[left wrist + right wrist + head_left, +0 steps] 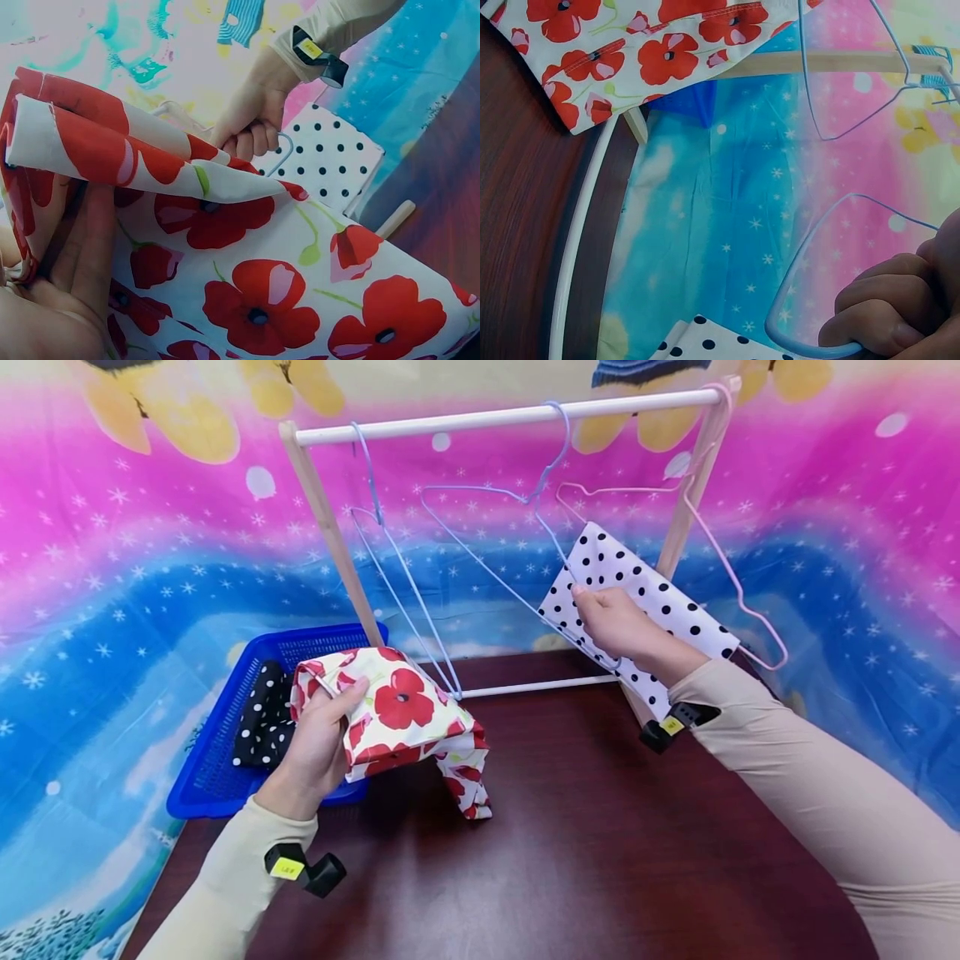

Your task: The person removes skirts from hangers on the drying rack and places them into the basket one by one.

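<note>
A white cloth with red poppies (405, 697) is in my left hand (318, 743), the thumb on top and the fingers tucked under its folded edge. One narrow end of it droops toward the table. My right hand (618, 622) grips the side of a blue wire hanger (480, 489), whose hook sits over a white rod (510, 417). In the right wrist view, curled fingers (885, 292) close around the hanger's lower corner. Behind that hand, a white cloth with black dots (667, 602) hangs on a pink hanger (738, 589).
Another blue hanger (378, 518) hangs bare near the rack's left wooden post (337, 543). A blue basket (206, 777) at the left holds a black cloth with white dots (262, 718). The rack stands on a dark wooden table (600, 843), with a patterned backdrop behind.
</note>
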The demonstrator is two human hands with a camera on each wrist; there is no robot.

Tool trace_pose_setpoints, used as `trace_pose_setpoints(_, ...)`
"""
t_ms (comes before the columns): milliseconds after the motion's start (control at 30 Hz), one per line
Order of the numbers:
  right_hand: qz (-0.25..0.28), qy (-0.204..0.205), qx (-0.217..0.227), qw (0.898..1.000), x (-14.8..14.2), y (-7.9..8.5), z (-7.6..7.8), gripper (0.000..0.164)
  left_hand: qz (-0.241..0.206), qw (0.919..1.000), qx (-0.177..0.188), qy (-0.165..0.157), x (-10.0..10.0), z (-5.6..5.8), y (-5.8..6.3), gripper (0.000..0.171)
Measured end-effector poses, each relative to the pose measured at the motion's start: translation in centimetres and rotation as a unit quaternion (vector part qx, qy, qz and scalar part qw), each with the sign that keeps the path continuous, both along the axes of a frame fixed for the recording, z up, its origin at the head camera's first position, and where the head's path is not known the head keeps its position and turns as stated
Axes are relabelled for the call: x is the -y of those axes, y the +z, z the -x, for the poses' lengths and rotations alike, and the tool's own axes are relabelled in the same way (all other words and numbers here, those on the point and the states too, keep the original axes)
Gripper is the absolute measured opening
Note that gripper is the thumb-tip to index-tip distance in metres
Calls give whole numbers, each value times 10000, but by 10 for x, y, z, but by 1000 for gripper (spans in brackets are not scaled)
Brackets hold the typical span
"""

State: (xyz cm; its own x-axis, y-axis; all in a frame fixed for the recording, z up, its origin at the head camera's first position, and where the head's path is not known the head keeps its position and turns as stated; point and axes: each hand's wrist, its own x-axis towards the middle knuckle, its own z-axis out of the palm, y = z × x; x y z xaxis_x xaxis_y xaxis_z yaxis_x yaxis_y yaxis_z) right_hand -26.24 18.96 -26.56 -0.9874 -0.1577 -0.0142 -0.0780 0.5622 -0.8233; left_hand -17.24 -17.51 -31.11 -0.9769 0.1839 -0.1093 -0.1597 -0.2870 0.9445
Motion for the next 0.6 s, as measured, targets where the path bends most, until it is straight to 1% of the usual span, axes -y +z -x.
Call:
trace_pose_setpoints(167, -49, 25, 46, 10000, 4, 2, 0, 61, -46, 10000, -33, 78, 0, 1, 1, 35)
trace_pose_setpoints(333, -20, 83, 91, 9999, 7, 3, 0, 61, 46, 9999, -9, 139, 3, -1, 5, 38)
trace_pose_setpoints(467, -28, 65, 64, 10000, 9, 3, 1, 60, 72, 9998, -47, 167, 5, -1, 9, 40)
trace_pose_setpoints(600, -66, 44, -8, 10000, 11, 1, 3, 60, 27, 9997, -135, 225, 8, 1, 11, 38)
